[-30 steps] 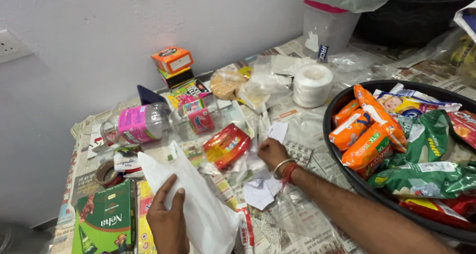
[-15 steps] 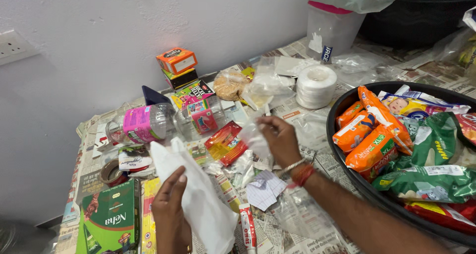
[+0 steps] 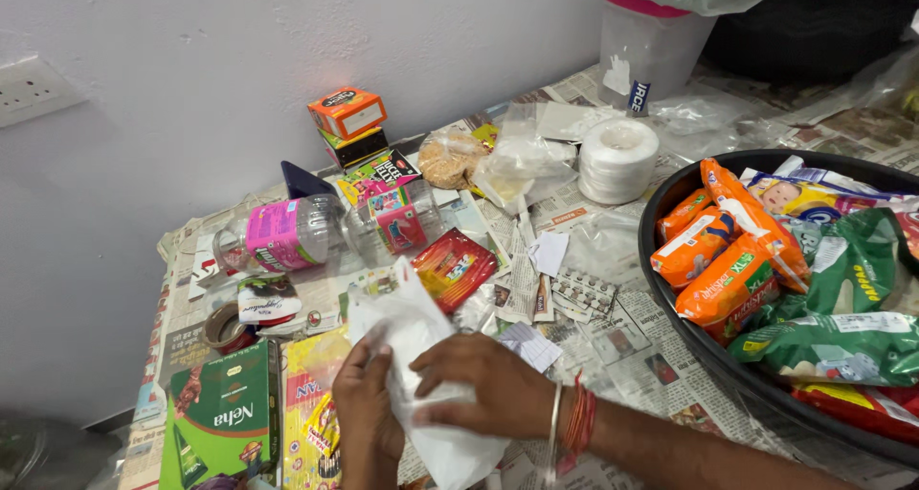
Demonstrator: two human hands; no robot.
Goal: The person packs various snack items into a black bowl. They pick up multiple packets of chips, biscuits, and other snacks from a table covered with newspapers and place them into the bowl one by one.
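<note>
Head view: plain grey-white wall (image 3: 191, 59) behind, white socket plate (image 3: 33, 88) at far left; table covered with newspaper sheets (image 3: 632, 332), heavily cluttered.

Both hands low centre on a white thin plastic bag (image 3: 416, 332). Left hand (image 3: 369, 418) pinching the bag's left edge, thumb over the film, fingers under. Right hand (image 3: 493, 389), bangles and red thread at the wrist, laid across the bag with fingers curled down onto it, pressing rather than fully clenched. Likely one hand anchoring the edge while the other works the film; bag mouth pointing up toward the wall. Contents of bag: cannot tell.

Packages by place:
- Bottom left: green flat carton (image 3: 222, 423), touching a yellow printed pouch (image 3: 311, 413) on its right.
- Above that: brown tape roll (image 3: 225, 329), small white-labelled tub (image 3: 268, 300).
- Left centre: clear plastic bottle lying on its side, pink label (image 3: 282, 233); second clear bottle, pink-green label (image 3: 397, 220), beside it.
- Near wall: orange small box (image 3: 347, 113) stacked on a dark box, probably to save space.
- Centre: red glossy sachet pack (image 3: 455, 265), silver blister strip of tablets (image 3: 584, 292) to its right, loose white paper slips between.
- Back centre: clear bag of beige contents (image 3: 450, 160), white roll of tape or string (image 3: 617, 160), translucent tub with pink rim (image 3: 651, 45).
- Right: black round tray (image 3: 661, 294) heaped with orange, green and red snack packets (image 3: 728, 279), kept corralled apart from the loose items.
</note>
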